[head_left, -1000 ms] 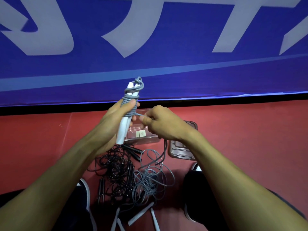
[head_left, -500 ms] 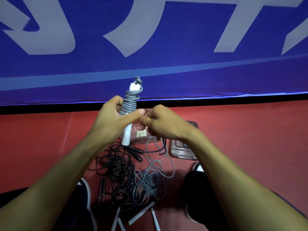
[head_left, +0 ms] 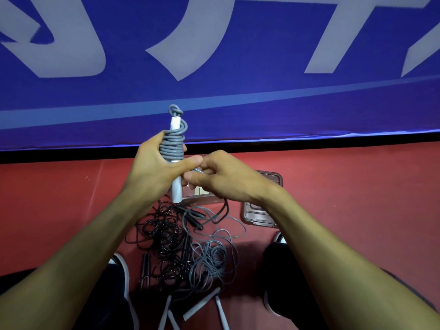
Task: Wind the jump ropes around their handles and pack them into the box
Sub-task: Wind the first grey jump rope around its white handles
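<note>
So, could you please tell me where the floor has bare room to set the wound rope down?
Bare red floor lies left of the black rope tangle, and more right of the box lid. Between the shoes it is crowded: black and grey rope tangles and white handles.
</note>
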A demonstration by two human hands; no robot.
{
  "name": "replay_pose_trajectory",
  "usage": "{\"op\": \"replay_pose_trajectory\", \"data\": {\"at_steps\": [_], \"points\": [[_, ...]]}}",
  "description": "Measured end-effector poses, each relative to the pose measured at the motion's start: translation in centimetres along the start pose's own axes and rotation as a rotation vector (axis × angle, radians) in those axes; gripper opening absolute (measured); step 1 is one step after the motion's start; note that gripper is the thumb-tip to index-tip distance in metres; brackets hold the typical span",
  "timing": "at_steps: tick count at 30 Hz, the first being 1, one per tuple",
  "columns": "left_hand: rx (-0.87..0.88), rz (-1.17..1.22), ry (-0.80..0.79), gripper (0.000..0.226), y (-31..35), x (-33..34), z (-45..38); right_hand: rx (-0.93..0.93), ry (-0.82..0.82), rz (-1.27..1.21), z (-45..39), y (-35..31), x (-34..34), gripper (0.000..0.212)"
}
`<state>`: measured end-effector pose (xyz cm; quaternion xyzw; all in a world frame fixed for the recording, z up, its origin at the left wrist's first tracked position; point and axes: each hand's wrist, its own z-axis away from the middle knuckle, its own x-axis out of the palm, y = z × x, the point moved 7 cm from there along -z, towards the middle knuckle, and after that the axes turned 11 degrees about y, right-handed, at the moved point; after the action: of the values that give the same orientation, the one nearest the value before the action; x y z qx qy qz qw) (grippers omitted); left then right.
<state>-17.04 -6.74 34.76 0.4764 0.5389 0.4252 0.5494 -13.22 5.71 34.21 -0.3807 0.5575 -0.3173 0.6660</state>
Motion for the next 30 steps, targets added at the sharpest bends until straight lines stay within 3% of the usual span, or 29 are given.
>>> {"op": "replay_pose_trajectory", "data": {"at_steps": [4,6,9,14,23,28,30], "points": [[-0.117,0.155,-0.088,0.024,-0.1,0.7,0.3,0.008,0.074,0.054,-0.3,0.3,-0.6,0.039],[-0.201,0.229,-0.136,0.029,-0.5,1.1,0.5,0.001,0.129,0.146,-0.4,0.5,-1.2,0.041],[-0.111,0.156,-0.163,0.042,0.0,1.3,0.8,0.025,0.127,0.194,-0.2,0.8,-1.5,0.046],[-0.037,0.045,-0.045,0.040,-0.1,0.2,0.3,0.067,0.090,0.207,-0.1,1.0,-0.8,0.069],[0.014,-0.023,0.011,0.021,0.0,0.2,0.0,0.004,0.052,0.186,0.1,-0.2,-0.5,0.047],[-0.219,0.256,-0.117,0.020,-0.5,1.5,0.7,0.053,0.111,0.162,-0.2,0.5,-1.2,0.045],[-0.230,0.250,-0.152,0.017,-0.4,1.8,0.9,0.084,0.162,0.177,-0.3,0.9,-1.9,0.045]]}}
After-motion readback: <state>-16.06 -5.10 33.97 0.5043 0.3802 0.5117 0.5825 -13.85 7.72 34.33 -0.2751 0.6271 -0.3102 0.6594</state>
